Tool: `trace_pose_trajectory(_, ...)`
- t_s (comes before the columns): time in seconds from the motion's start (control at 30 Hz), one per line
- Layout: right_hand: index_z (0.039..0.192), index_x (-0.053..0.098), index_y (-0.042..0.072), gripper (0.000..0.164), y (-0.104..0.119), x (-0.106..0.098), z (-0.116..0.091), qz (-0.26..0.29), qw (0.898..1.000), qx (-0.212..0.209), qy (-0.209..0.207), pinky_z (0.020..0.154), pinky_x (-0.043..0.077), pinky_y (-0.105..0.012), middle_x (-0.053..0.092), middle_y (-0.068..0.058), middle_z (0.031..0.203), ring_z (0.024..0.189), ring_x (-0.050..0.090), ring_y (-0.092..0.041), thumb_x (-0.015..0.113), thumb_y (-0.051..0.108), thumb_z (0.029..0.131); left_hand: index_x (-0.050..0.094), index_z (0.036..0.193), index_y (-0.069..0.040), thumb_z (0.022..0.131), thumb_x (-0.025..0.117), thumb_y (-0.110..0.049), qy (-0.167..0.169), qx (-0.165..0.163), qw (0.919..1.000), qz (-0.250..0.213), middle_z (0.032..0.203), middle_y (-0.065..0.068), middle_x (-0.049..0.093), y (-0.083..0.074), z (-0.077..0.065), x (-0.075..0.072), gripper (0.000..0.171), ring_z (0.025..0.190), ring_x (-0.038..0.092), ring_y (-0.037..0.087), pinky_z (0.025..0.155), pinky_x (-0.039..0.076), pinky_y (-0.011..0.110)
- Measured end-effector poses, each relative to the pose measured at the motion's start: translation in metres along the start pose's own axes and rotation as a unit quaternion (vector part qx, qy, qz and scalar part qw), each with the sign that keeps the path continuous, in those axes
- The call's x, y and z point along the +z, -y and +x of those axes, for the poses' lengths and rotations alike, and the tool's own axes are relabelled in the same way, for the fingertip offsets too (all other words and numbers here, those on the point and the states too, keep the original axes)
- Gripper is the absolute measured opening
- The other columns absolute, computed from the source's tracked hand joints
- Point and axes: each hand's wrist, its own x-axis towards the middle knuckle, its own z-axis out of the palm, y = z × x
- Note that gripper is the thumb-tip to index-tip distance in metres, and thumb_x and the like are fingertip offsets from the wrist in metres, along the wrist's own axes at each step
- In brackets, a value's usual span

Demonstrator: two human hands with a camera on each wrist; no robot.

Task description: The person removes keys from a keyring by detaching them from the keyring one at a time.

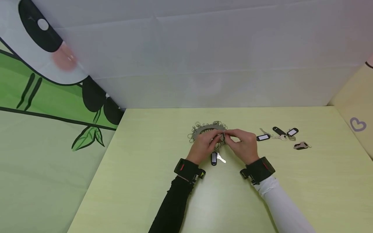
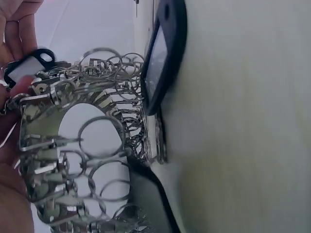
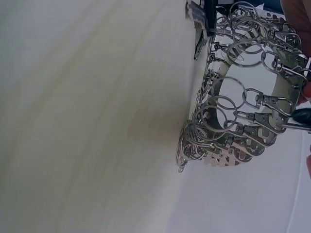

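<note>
Over the table's middle, a flat metal key holder (image 1: pixel 201 129) is tilted up, its rim crowded with snap hooks and split rings (image 3: pixel 231 99). My left hand (image 1: pixel 203 145) grips this holder at its near right side, fingertips at a snap hook. Right beside it, my right hand (image 1: pixel 244 146) pinches a black key tag (image 2: pixel 30 68) with a white label, close against the holder's edge. Fingers hide just how tag and hook meet. From the holder hangs another black key tag (image 1: pixel 214 159), with a silver key (image 1: pixel 221 158) next to it.
To the right on the pale table (image 1: pixel 140 181) lie several key tags with keys, among them a white-labelled tag (image 1: pixel 263 137), a black tag (image 1: pixel 278 130) and a tag with a key across it (image 1: pixel 302 146). A white cloth wall (image 1: pixel 218 87) stands behind the table.
</note>
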Motion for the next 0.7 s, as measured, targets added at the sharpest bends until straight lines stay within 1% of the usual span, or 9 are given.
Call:
trace_pose_trajectory(0.17, 0.09, 0.079, 0.004, 0.016, 0.0, 0.001, -0.002, 0.0, 1.0, 0.007, 0.004, 0.061, 0.06, -0.04, 0.078, -0.013, 0.08, 0.071, 0.072, -0.018, 0.073, -0.002, 0.077, 0.068, 0.115, -0.011, 0.099, 0.058, -0.018, -0.037, 0.016, 0.9987, 0.031, 0.101, 0.003, 0.075, -0.001, -0.001, 0.001, 0.02, 0.081, 0.061, 0.004, 0.071, 0.055, 0.024)
trace_pose_trajectory(0.27, 0.094, 0.079, 0.005, 0.017, -0.002, 0.0, -0.002, 0.01, 1.0, 0.01, 0.015, 0.062, 0.06, -0.039, 0.078, -0.012, 0.081, 0.073, 0.071, -0.016, 0.075, 0.0, 0.078, 0.07, 0.114, -0.011, 0.097, 0.062, -0.016, -0.055, 0.024, 0.9975, 0.037, 0.1, 0.004, 0.076, -0.002, -0.002, 0.0, 0.019, 0.085, 0.065, 0.007, 0.073, 0.057, 0.025)
trace_pose_trajectory(0.33, 0.095, 0.079, 0.006, 0.018, -0.003, -0.002, -0.001, 0.012, 1.0, 0.008, 0.027, 0.063, 0.06, -0.038, 0.078, -0.011, 0.082, 0.075, 0.071, -0.015, 0.076, 0.0, 0.078, 0.071, 0.113, -0.011, 0.096, 0.063, -0.015, -0.061, 0.027, 0.9969, 0.042, 0.1, 0.005, 0.076, -0.003, -0.002, 0.0, 0.019, 0.087, 0.066, 0.009, 0.075, 0.057, 0.026)
trace_pose_trajectory(0.4, 0.095, 0.079, 0.007, 0.019, -0.004, -0.004, 0.0, 0.005, 0.999, -0.003, 0.043, 0.063, 0.059, -0.038, 0.077, -0.01, 0.083, 0.076, 0.07, -0.015, 0.078, 0.0, 0.077, 0.071, 0.113, -0.01, 0.096, 0.063, -0.015, -0.061, 0.03, 0.9965, 0.048, 0.099, 0.005, 0.076, -0.003, -0.002, 0.0, 0.019, 0.088, 0.067, 0.01, 0.076, 0.057, 0.026)
trace_pose_trajectory(0.43, 0.096, 0.079, 0.007, 0.02, -0.003, -0.006, 0.001, -0.005, 0.998, -0.013, 0.053, 0.062, 0.059, -0.038, 0.077, -0.009, 0.083, 0.076, 0.07, -0.016, 0.078, 0.001, 0.077, 0.071, 0.113, -0.011, 0.096, 0.064, -0.015, -0.061, 0.031, 0.9962, 0.054, 0.098, 0.005, 0.076, -0.003, -0.002, -0.001, 0.019, 0.088, 0.067, 0.011, 0.077, 0.057, 0.026)
trace_pose_trajectory(0.5, 0.096, 0.079, 0.006, 0.021, -0.002, -0.009, 0.004, -0.041, 0.995, -0.043, 0.074, 0.06, 0.059, -0.038, 0.076, -0.009, 0.083, 0.075, 0.069, -0.017, 0.079, 0.001, 0.076, 0.071, 0.113, -0.011, 0.096, 0.064, -0.015, -0.057, 0.035, 0.9956, 0.066, 0.097, 0.004, 0.076, -0.003, -0.002, -0.001, 0.019, 0.088, 0.067, 0.011, 0.079, 0.057, 0.026)
trace_pose_trajectory(0.6, 0.096, 0.079, 0.006, 0.019, 0.002, -0.013, 0.007, -0.111, 0.986, -0.089, 0.089, 0.055, 0.058, -0.037, 0.075, -0.009, 0.08, 0.071, 0.069, -0.019, 0.08, 0.004, 0.077, 0.071, 0.112, -0.012, 0.095, 0.065, -0.015, -0.053, 0.038, 0.995, 0.075, 0.096, 0.004, 0.075, -0.003, -0.003, -0.001, 0.018, 0.087, 0.066, 0.012, 0.08, 0.056, 0.026)
trace_pose_trajectory(0.67, 0.094, 0.079, 0.006, 0.016, 0.004, -0.013, 0.008, -0.144, 0.981, -0.097, 0.09, 0.053, 0.057, -0.037, 0.075, -0.008, 0.079, 0.068, 0.068, -0.019, 0.079, 0.005, 0.078, 0.07, 0.11, -0.011, 0.094, 0.066, -0.015, -0.051, 0.039, 0.9952, 0.074, 0.096, 0.004, 0.075, -0.003, -0.003, -0.001, 0.017, 0.088, 0.066, 0.012, 0.079, 0.056, 0.026)
trace_pose_trajectory(0.7, 0.093, 0.079, 0.006, 0.015, 0.005, -0.012, 0.007, -0.147, 0.981, -0.089, 0.089, 0.051, 0.056, -0.037, 0.074, -0.008, 0.078, 0.067, 0.067, -0.019, 0.078, 0.006, 0.079, 0.07, 0.109, -0.011, 0.094, 0.066, -0.015, -0.051, 0.038, 0.9954, 0.072, 0.096, 0.004, 0.075, -0.003, -0.003, 0.0, 0.016, 0.088, 0.066, 0.012, 0.078, 0.056, 0.026)
